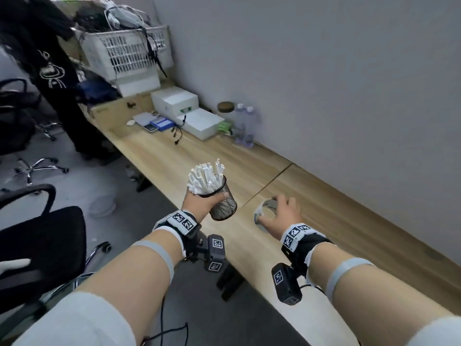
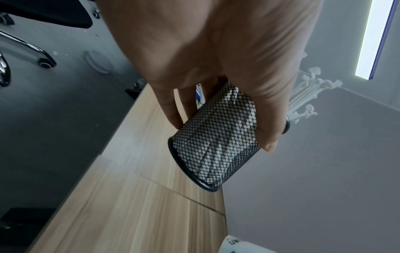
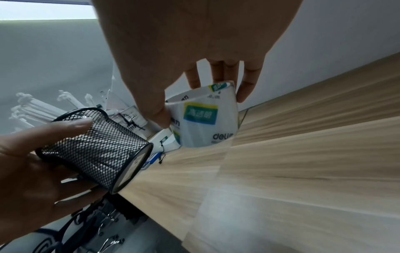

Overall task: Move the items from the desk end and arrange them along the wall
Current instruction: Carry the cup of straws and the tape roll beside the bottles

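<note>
My left hand [image 1: 199, 203] grips a black mesh pen cup [image 1: 223, 204] stuffed with white wrapped sticks [image 1: 205, 177], held in the air over the desk's front edge. The left wrist view shows that cup [image 2: 216, 143] tilted, with fingers on one side and the thumb on the other. My right hand [image 1: 282, 217] holds a roll of clear tape [image 1: 264, 211] with a white, green and blue label, thumb and fingers pinching its rim above the wooden desk [image 1: 336, 221]. In the right wrist view the tape roll [image 3: 205, 118] hangs just above the desk surface, beside the cup [image 3: 101, 147].
At the far desk end stand white boxes [image 1: 174, 101], a white basket [image 1: 124, 53], a jar with a cork lid [image 1: 225, 108], two clear bottles [image 1: 244, 126], small blue items and a cable. The grey wall [image 1: 349, 83] runs along the desk's right. Black office chairs [image 1: 42, 245] stand left.
</note>
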`<action>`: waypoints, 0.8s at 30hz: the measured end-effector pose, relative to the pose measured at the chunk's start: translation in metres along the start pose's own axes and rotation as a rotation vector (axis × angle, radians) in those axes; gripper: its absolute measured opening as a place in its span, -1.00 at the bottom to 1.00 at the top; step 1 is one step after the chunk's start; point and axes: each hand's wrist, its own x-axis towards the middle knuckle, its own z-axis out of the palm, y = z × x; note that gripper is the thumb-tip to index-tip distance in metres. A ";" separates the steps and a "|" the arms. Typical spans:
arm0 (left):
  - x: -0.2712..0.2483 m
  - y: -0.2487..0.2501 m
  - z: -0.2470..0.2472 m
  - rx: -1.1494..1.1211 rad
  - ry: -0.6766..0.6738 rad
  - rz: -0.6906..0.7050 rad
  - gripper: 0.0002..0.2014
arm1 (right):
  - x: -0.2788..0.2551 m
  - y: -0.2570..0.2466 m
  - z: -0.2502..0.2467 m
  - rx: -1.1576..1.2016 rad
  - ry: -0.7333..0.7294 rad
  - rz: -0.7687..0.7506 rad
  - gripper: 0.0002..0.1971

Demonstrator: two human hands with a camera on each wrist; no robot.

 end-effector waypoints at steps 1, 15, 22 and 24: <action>0.008 -0.001 -0.010 -0.003 0.013 -0.011 -0.30 | 0.008 -0.010 0.007 -0.010 -0.010 -0.009 -0.27; 0.211 -0.010 -0.111 0.123 0.042 -0.170 -0.20 | 0.195 -0.133 0.134 0.035 -0.135 0.010 -0.33; 0.331 -0.003 -0.137 0.207 -0.001 -0.207 -0.48 | 0.308 -0.187 0.173 0.039 -0.193 0.076 -0.32; 0.358 -0.002 -0.137 0.218 -0.023 -0.225 -0.61 | 0.330 -0.193 0.178 0.008 -0.207 0.086 -0.29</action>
